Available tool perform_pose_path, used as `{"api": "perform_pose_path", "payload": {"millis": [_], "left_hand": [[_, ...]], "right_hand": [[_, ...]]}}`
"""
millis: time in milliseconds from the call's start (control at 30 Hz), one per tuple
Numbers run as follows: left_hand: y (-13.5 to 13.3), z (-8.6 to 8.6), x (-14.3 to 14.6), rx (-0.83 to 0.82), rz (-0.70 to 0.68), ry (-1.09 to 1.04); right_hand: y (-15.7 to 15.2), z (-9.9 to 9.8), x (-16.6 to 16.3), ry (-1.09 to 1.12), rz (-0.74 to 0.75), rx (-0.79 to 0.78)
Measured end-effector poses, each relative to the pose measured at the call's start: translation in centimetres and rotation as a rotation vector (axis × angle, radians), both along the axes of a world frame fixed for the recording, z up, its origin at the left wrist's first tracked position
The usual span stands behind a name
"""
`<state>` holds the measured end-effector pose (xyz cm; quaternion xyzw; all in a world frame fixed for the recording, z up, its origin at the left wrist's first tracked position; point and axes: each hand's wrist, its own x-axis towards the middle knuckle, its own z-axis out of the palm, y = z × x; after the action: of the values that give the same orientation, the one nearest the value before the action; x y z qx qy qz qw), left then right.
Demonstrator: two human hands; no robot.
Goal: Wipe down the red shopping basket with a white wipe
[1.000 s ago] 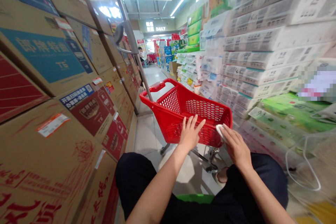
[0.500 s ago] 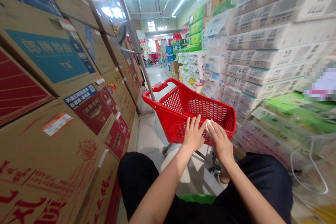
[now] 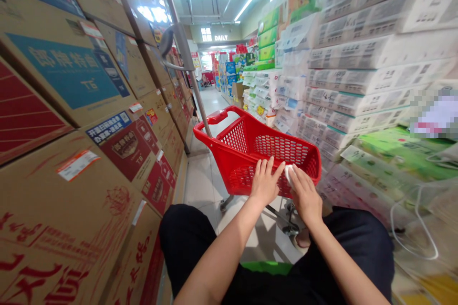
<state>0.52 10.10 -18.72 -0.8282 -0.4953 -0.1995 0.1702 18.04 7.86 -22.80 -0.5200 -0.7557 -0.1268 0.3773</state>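
Observation:
A red plastic shopping cart (image 3: 236, 145) stands in the aisle just in front of my knees. My left hand (image 3: 264, 182) lies flat on the cart's near rim with its fingers stretched out. My right hand (image 3: 305, 194) presses a small white cloth or wipe (image 3: 288, 172) against the same rim, right beside the left hand's fingertips. The fingers of the right hand are closed over the white piece, which only partly shows.
Stacked cardboard boxes (image 3: 71, 119) wall the left side. Wrapped tissue packs (image 3: 358, 71) are piled high on the right. A metal pole (image 3: 186, 62) rises behind the cart. The tiled aisle floor (image 3: 211, 100) runs on ahead. Something green (image 3: 266, 267) lies under my legs.
My right hand with the white piece slid left along the cart's rim toward my left hand, then drifted slightly back right. The left hand stayed flat on the rim.

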Motion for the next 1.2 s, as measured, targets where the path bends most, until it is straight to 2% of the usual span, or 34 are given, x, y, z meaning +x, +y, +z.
{"api": "perform_pose_path", "payload": {"millis": [100,200,333,433,633,767,867,967,1100,1200], "left_hand": [[0.2,0.0,-0.6,0.004,0.017,0.008],[0.4,0.0,-1.5,0.003,0.024,0.013],[0.5,-0.2,-2.1,0.006,0.031,0.012],[0.4,-0.5,-1.8,0.010,0.036,-0.001],[1.0,-0.5,-0.2,0.003,0.033,-0.024],[1.9,-0.3,0.4,-0.007,0.038,-0.029],[2.4,0.1,-0.6,-0.017,0.023,-0.007],[2.5,0.7,-2.8,-0.013,0.032,0.017],[2.3,1.6,-5.3,0.000,0.176,0.002],[2.2,1.8,-5.4,-0.007,0.205,-0.001]], "right_hand": [[0.5,0.9,-0.5,-0.060,0.084,-0.020],[0.0,1.0,1.2,-0.107,0.132,-0.042],[-1.3,-0.3,4.4,-0.079,0.064,-0.051],[-1.5,-1.3,5.4,-0.009,0.006,-0.053],[1.2,-1.3,3.3,0.139,-0.033,0.013],[3.1,-0.3,-0.3,0.088,0.060,0.006],[3.8,0.3,-1.7,0.024,0.115,-0.025],[4.4,0.2,0.1,-0.020,0.126,-0.051],[5.9,-0.7,3.7,0.000,0.032,-0.059],[6.8,-0.8,2.6,0.025,-0.024,-0.061]]}}
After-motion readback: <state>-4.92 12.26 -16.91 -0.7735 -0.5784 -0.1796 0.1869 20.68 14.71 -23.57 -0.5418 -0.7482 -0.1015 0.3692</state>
